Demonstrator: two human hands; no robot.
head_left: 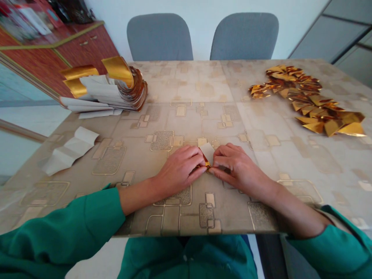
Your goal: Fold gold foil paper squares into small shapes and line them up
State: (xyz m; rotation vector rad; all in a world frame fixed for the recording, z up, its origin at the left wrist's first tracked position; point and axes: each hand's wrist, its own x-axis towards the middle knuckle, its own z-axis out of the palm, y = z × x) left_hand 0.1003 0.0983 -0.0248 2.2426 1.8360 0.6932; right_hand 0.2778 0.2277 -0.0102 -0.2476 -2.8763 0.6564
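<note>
Near the table's front middle, both hands pinch one small piece of gold foil paper, its pale underside facing up and a gold edge showing low down. My left hand closes on its left side, thumb against the forefinger. On the right side my right hand grips it with thumb and fingers together. The fingers cover much of the paper, so its full shape is hidden. To the left lies a creased strip of pale paper, apart from my hands.
A thick stack of gold paper, partly curled, sits at the back left. Several folded gold pieces lie heaped at the back right. The patterned tablecloth covers the table. Two grey chairs stand behind, with a wooden cabinet at left.
</note>
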